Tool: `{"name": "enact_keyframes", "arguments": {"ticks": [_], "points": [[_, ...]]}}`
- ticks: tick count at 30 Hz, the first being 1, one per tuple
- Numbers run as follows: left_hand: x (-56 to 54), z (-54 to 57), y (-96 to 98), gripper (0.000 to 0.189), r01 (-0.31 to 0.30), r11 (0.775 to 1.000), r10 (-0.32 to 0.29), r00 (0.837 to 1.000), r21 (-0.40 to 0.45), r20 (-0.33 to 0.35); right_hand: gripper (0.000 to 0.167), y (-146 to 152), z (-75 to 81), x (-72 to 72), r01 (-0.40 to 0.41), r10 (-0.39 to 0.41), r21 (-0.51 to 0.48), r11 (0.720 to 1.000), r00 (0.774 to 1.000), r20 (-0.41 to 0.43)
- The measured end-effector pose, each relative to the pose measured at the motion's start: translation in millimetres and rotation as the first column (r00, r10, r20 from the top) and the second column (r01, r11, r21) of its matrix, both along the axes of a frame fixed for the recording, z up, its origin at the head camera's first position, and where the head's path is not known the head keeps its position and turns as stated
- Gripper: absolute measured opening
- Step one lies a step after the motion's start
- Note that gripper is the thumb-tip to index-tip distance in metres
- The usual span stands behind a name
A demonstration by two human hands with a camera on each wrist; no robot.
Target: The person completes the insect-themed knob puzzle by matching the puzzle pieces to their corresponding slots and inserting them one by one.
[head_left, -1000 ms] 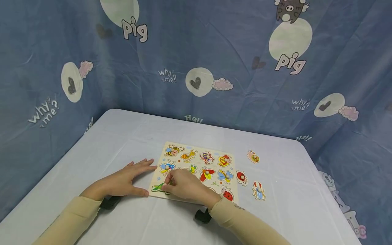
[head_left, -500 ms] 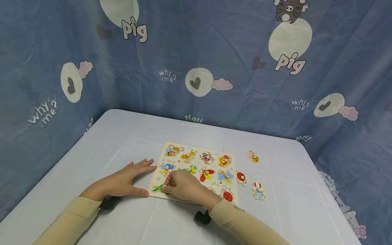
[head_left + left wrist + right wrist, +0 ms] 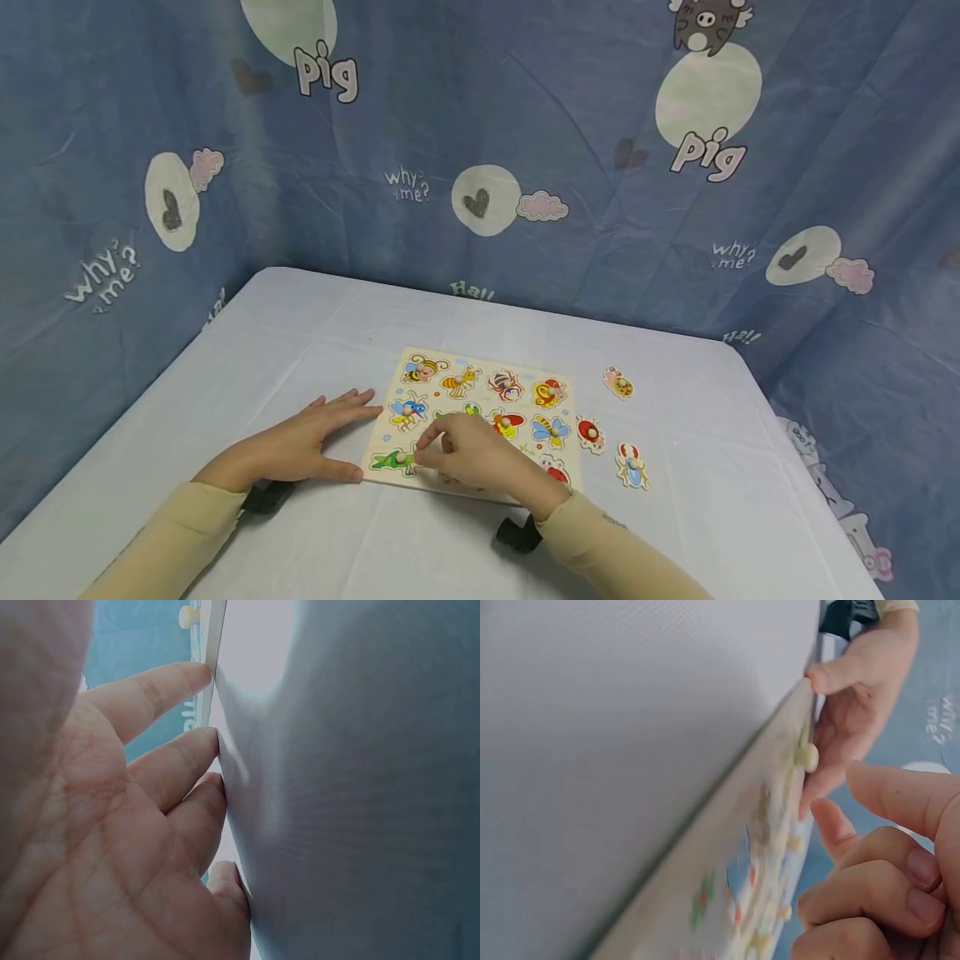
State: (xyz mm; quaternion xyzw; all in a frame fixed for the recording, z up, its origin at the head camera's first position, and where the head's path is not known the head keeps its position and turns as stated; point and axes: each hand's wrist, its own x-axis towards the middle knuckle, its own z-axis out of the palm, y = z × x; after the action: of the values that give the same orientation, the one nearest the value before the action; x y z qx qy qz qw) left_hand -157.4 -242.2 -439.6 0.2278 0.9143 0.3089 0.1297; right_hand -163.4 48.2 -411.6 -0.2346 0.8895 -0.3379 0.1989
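Observation:
A wooden peg puzzle board (image 3: 527, 403) with several knobbed insect pieces lies on the table. My left hand (image 3: 315, 437) lies flat beside it, thumb and fingertips at its left edge; the left wrist view shows these fingers fairly straight. At the board's near left corner sits a green insect piece (image 3: 386, 461) with a round knob. Just right of it hovers my right hand (image 3: 480, 454), covering part of the board's lower row. In the right wrist view, its thumb and index finger stand apart from the knob (image 3: 807, 757), holding nothing, while the other fingers curl loosely.
Right of the board lie three loose pieces: a red ladybug (image 3: 591, 435), a blue beetle (image 3: 632, 467) with red pincers, and a yellow spotted bug (image 3: 619, 383). A white cloth covers the table (image 3: 330, 317). Blue printed curtain (image 3: 420, 100) hangs behind.
My right hand has let go of the green insect piece's knob and moved a little right, uncovering more of that piece. The left hand has stayed at the board's edge.

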Motion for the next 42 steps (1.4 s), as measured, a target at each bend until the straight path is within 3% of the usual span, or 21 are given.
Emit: {"name": "enact_keyframes", "arguments": {"ticks": [10,24,34,42], "points": [[1.2,0.7,-0.3,0.097,-0.003,1.0,0.003,1.0,0.009,-0.005,0.017,45.4,6.5,-4.2,0.034,-0.038,-0.088,0.996,0.998,-0.04],[0.9,-1.3,0.7,0.098,-0.008,1.0,0.008,1.0,0.0,0.0,0.023,105.0,12.8,6.3,0.201,-0.207,-0.124,0.972,0.978,-0.039],[-1.1,-3.7,0.9,0.098,-0.003,1.0,0.003,1.0,-0.001,-0.003,0.02,151.8,9.4,12.1,0.359,-0.367,-0.131,0.924,0.93,-0.034],[-0.9,-1.6,0.2,0.097,-0.002,1.0,0.002,1.0,0.003,0.0,0.024,179.2,5.0,14.8,0.453,-0.454,-0.14,0.881,0.891,0.02]]}}
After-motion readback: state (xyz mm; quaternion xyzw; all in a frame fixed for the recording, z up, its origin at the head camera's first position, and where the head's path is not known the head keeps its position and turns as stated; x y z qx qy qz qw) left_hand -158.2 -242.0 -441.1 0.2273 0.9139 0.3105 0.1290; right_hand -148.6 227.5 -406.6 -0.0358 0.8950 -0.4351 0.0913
